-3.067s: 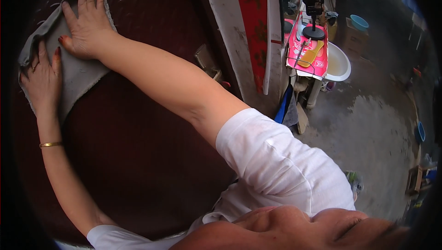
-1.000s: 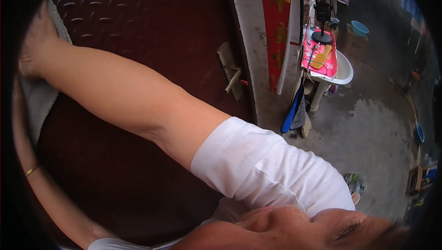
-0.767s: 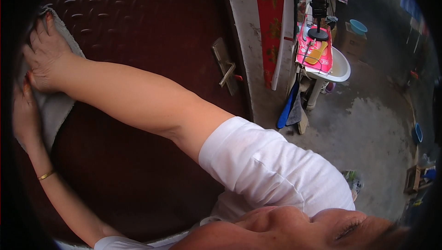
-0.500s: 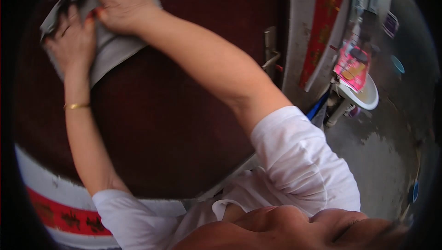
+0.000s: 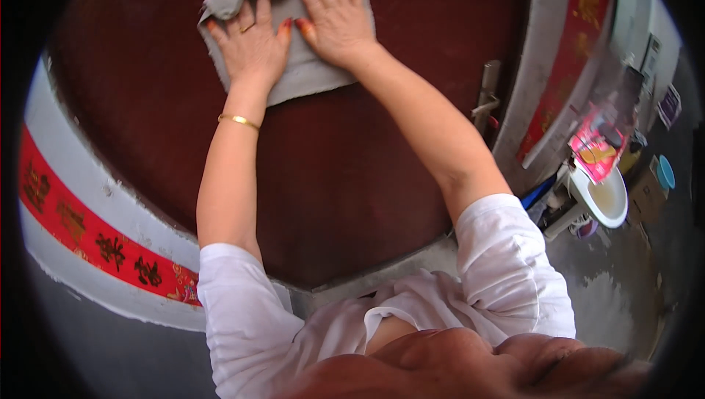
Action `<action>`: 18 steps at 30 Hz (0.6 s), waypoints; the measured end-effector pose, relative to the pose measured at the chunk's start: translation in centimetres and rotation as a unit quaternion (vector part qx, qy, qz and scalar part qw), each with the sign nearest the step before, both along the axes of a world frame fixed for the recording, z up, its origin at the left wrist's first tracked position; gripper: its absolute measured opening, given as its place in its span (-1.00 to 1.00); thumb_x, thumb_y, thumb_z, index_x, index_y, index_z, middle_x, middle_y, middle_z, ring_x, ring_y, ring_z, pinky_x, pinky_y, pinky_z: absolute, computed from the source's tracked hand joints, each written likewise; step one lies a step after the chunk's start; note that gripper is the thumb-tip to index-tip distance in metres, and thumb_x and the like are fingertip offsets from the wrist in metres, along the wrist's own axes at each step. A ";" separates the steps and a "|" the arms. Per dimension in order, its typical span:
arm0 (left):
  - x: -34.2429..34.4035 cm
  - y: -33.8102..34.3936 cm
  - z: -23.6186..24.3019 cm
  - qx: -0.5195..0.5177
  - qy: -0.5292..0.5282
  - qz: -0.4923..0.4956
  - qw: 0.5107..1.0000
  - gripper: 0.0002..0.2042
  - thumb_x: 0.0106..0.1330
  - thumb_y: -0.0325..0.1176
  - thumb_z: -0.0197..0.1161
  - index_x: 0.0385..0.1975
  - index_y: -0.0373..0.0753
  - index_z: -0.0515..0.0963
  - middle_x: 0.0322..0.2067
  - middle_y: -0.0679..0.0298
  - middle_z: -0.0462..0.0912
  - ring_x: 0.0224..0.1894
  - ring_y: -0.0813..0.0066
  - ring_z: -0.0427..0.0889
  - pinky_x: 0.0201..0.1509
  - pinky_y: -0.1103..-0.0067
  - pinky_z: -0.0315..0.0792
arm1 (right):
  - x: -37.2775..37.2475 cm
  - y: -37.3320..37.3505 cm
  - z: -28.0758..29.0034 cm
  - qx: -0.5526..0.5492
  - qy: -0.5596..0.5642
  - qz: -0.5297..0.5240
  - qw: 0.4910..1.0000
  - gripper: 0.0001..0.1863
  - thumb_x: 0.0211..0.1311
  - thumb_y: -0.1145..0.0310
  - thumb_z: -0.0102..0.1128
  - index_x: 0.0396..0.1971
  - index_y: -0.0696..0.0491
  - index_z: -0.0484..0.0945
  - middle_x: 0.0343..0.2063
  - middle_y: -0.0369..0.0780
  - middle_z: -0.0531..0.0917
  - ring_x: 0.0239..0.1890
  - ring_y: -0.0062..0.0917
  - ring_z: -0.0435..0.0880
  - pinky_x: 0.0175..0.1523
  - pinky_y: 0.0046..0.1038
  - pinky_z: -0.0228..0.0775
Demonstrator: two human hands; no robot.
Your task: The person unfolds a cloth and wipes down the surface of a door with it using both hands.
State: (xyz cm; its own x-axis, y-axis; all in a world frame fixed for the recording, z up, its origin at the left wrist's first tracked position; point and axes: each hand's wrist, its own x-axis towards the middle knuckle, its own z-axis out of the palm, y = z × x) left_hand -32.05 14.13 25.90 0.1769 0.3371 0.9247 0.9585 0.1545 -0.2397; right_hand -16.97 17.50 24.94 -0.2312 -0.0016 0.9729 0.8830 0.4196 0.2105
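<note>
Both my hands press a grey cloth (image 5: 312, 80) flat against a dark red door (image 5: 330, 186). My left hand (image 5: 255, 50) lies on the cloth's left half, fingers spread, with a ring on one finger and a gold bracelet (image 5: 240, 120) at the wrist. On the right half rests my right hand (image 5: 339, 24), its fingers also stretched out and apart. The two thumbs nearly meet in the middle. Along the top, the cloth is bunched into folds above the fingertips, while its lower edge hangs flatter.
A metal door handle (image 5: 485, 102) is right of my right forearm. Red paper strips with characters line the frame on the left (image 5: 92, 237) and right (image 5: 569, 46). Farther right stand a white basin (image 5: 613, 204) on a support, a pink package (image 5: 596, 146) and a blue bowl (image 5: 665, 171).
My hands and the cloth have slid rightward across the door, closer to the handle. The view has shifted too, showing more of the left door frame.
</note>
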 end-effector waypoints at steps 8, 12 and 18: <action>-1.2 0.4 -2.2 -0.006 0.003 0.022 1.000 -0.40 0.28 0.02 0.02 0.28 -0.11 0.17 0.31 0.06 0.14 0.36 0.08 0.06 0.35 -0.11 -0.31 | -0.4 -4.1 -2.2 -0.045 0.071 0.125 0.989 -0.37 0.05 0.16 0.13 0.15 0.06 0.28 0.04 -0.02 0.31 0.20 -0.03 0.19 0.35 0.04 -0.20; -4.0 4.4 -2.5 0.124 0.002 -0.055 0.991 -0.32 0.32 0.03 0.01 0.34 -0.18 0.03 0.31 0.06 0.11 0.36 0.21 0.09 0.36 0.00 -0.09 | -0.9 -9.7 -2.6 0.058 0.017 0.263 0.963 -0.39 -0.09 0.32 0.24 0.06 0.07 0.35 -0.03 -0.07 0.39 0.14 -0.05 0.26 0.31 0.06 -0.13; -1.2 2.1 -5.2 0.037 -0.105 -0.341 0.933 -0.34 0.32 0.01 0.02 0.33 -0.19 0.04 0.28 0.08 0.16 0.32 0.23 0.15 0.35 0.08 -0.02 | 1.7 -16.4 -3.0 -0.006 -0.076 0.455 0.887 -0.52 -0.16 0.51 0.18 -0.09 0.11 0.45 -0.22 -0.09 0.46 -0.07 -0.17 0.42 0.08 -0.18 0.25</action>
State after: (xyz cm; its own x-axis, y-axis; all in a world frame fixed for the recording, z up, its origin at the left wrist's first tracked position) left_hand -33.25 16.22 20.72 0.1395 0.1469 0.9793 0.8646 -0.5002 -0.0481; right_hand -15.24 1.11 21.98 -0.2681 -0.2452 0.9317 0.1398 0.9469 0.2894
